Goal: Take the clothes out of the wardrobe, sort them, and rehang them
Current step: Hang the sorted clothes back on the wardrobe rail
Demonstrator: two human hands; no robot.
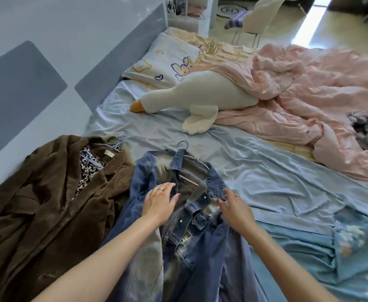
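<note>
Both hands lie on the denim jacket (pixel 191 219) spread on the bed (pixel 265 171), the left hand (pixel 160 203) with relaxed fingers, the right hand (pixel 235 209) pinching its front edge

Bright, even daylight fills the room, and a hard white strip of glare burns out on the glossy pale floor (pixel 313 20) at the top right. The crumpled pink satin quilt (pixel 309 88) throws soft sheen off its folds. Shadows stay faint and short under the forearms. Wide-angle distortion bends the grey padded wall panels (pixel 22 83) at the left edge. The far corners and right edge smear into soft blur; the centre holds reasonably sharp.
</note>
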